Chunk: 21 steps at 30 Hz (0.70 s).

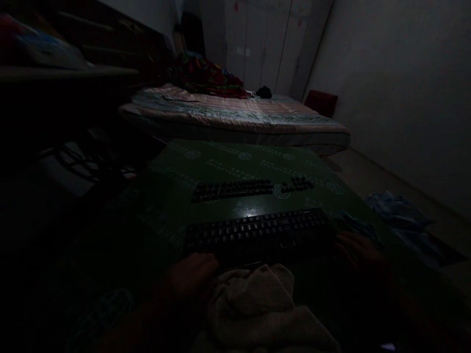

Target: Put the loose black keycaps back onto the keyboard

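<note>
A black keyboard (250, 230) lies on a green patterned tabletop (176, 211), slightly angled. Its upper rows carry keycaps, while the lower right part looks dark and bare. My left hand (193, 272) is closed at the near left corner of the keyboard, its fingers curled against the edge. At the right end, my right hand (358, 250) grips the keyboard's side, fingers close together and partly lost in shadow. A crumpled light cloth (257, 299) sits in front of the keyboard, beside my left hand. Behind the keyboard, loose black keycaps (233, 189) are laid out in rows.
A smaller group of keycaps (298, 184) lies farther right. Beyond the table stands a bed (239, 113) with a dark red blanket (209, 76) on it. Bluish fabric or plastic (397, 211) lies right of the table. A shelf (66, 72) juts in at left. The room is very dim.
</note>
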Tool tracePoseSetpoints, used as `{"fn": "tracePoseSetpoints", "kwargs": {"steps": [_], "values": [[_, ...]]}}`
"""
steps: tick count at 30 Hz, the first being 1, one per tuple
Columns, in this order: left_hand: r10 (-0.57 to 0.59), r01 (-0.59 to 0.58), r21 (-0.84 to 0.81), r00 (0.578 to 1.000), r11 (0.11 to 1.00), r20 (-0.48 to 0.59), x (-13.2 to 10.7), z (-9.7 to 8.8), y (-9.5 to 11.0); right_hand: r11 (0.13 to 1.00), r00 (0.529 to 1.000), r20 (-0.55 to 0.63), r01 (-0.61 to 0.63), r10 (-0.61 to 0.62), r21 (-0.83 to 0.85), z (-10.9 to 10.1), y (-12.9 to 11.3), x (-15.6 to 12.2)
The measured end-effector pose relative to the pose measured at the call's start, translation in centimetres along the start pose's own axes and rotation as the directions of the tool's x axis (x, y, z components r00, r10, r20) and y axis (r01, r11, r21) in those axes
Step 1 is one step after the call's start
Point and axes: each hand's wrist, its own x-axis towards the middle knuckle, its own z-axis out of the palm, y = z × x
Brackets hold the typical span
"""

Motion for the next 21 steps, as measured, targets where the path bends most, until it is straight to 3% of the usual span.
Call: {"fn": "tracePoseSetpoints", "kwargs": {"steps": [2, 4, 8, 9, 12, 15, 18, 21], "values": [[-0.081, 0.089, 0.047, 0.985, 0.995, -0.154, -2.0, -0.7, 0.0, 0.999, 0.999, 0.008, 0.040, -0.040, 0.008, 0.0, -0.7, 0.1], [-0.144, 0.162, 0.067, 0.965, 0.984, -0.219, -3.5, -1.3, 0.0, 0.995, 0.993, 0.076, 0.084, -0.088, 0.054, 0.2, -1.7, 0.8], [-0.244, 0.251, 0.009, 0.949, 0.968, -0.199, -4.5, -2.7, -0.2, 0.962, 0.966, 0.118, 0.206, -0.229, 0.179, 1.6, -4.9, 3.7], [-0.301, 0.301, -0.022, 0.942, 0.953, -0.150, -4.4, -3.0, -0.4, 0.947, 0.960, 0.104, 0.234, -0.262, 0.220, 2.2, -6.1, 4.8], [-0.400, 0.394, -0.110, 0.915, 0.913, -0.047, -4.0, -3.6, -1.1, 0.884, 0.929, 0.086, 0.311, -0.360, 0.348, 4.0, -10.4, 9.2], [-0.445, 0.437, -0.157, 0.896, 0.886, -0.016, -3.7, -3.6, -1.8, 0.846, 0.895, 0.163, 0.315, -0.416, 0.430, 6.4, -15.7, 14.9], [-0.461, 0.440, -0.233, 0.886, 0.867, -0.041, -4.1, -2.8, -2.4, 0.877, 0.798, 0.399, 0.317, -0.452, 0.361, 9.6, -20.6, 20.6], [-0.477, 0.423, -0.305, 0.870, 0.854, -0.129, -4.7, -1.9, -2.7, 0.916, 0.716, 0.573, 0.348, -0.398, 0.201, 13.3, -24.2, 25.2]]}}
